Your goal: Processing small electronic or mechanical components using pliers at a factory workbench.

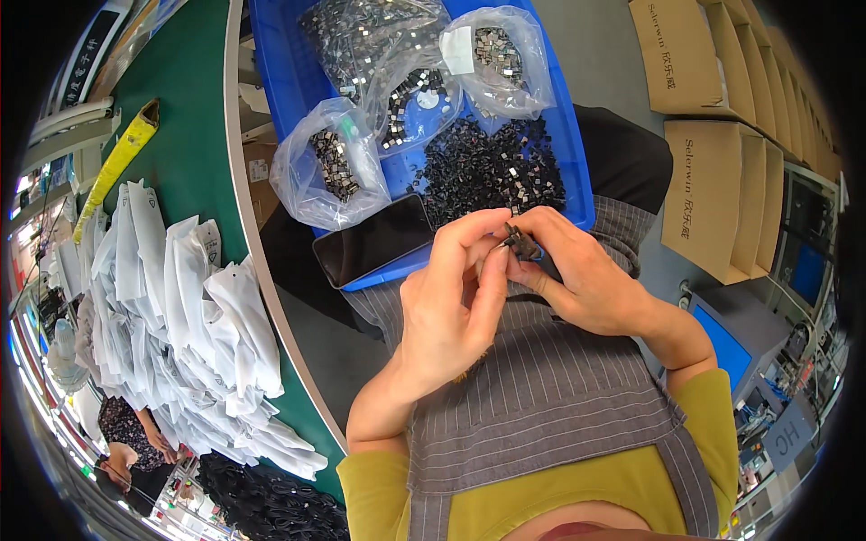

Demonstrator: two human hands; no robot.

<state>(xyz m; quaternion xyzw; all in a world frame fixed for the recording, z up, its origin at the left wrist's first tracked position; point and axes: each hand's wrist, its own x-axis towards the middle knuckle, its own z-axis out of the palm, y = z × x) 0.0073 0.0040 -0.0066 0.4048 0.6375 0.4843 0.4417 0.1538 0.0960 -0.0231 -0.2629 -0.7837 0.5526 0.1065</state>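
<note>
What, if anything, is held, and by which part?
The right grip holds a dark tool, seemingly by its handle; whether the left grip holds anything is unclear.

Brown cardboard boxes (677, 54), upper right: dark sideways print, Latin letters plus Chinese characters. Long black panel (86, 59), upper left: pale Chinese characters. Flat grey sign (788, 435), lower right: two large Latin letters.

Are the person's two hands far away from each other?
No, the left hand and right hand are close together by the near edge of the blue plastic tub.
</note>
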